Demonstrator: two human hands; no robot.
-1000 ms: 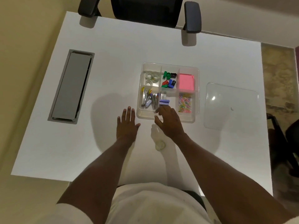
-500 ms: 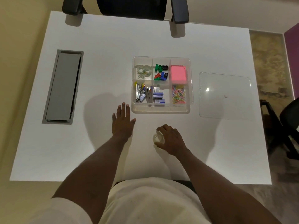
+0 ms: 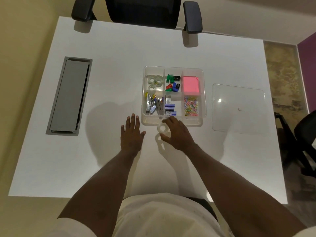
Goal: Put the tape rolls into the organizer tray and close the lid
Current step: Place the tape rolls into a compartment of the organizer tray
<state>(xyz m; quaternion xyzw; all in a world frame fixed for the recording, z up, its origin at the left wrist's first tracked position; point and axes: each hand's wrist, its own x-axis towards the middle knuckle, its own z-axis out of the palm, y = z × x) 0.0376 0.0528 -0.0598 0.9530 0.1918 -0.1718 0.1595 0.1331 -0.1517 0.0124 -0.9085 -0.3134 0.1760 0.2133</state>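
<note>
Tape roll (image 3: 162, 128), gripped by the right hand (image 3: 177, 134), has risen to the organizer tray (image 3: 204, 93); left hand (image 3: 131, 136) stays flat, open.

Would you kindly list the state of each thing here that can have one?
Clear plastic organizer tray: uncovered, partly filled.
Clear flat lid: off, lying right of tray.
Clear tape roll: held in right hand, outside tray.
Left hand: flat on white table, empty.
Grey cable hatch: closed.

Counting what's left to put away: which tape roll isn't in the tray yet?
The clear tape roll in the right hand, just outside the organizer tray; the other rolls lie in its far-left compartment.
</note>
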